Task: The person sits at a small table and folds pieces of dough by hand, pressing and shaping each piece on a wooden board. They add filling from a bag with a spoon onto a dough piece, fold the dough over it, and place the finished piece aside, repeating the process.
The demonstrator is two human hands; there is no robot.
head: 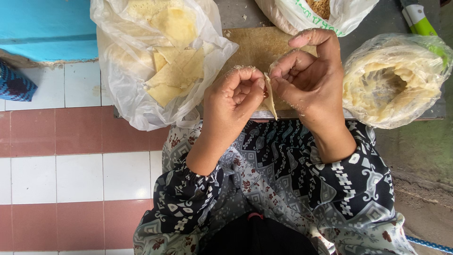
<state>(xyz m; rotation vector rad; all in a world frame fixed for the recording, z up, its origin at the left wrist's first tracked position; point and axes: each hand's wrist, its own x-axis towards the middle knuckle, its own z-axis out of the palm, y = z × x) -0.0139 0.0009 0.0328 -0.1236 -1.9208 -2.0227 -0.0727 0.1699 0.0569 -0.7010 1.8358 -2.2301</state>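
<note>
Below you, the floor (pixel 80 174) fills the picture from 7 to 10 o'clock: white and dull pink tiles in bands, with a blue painted wall (pixel 42 28) above it at 10 o'clock. At 3 to 5 o'clock the ground is bare grey-green concrete (pixel 420 160). Your patterned garment (pixel 292 184) covers the lower middle. At 12 o'clock a low grey table (pixel 236 12) carries a wooden board (pixel 257 47), dusted with crumbs.

At 11 o'clock an open clear plastic bag (pixel 137 89) holds flat pale yellow pastry sheets (pixel 177 71). At 2 o'clock a second clear bag (pixel 396 78) holds a pale mass; you cannot tell well what it is. A third bag (pixel 330 12) at 1 o'clock is cut off by the upper edge.

Your left hand (pixel 233 101) and right hand (pixel 309 78) meet over the front edge of the board, both closed narrow, pinching one small folded pastry piece (pixel 270 97) between fingertips. Only its thin edge shows; the rest is hidden by your fingers. A green and white object (pixel 417 19) at 1 o'clock is partly out of the picture.
</note>
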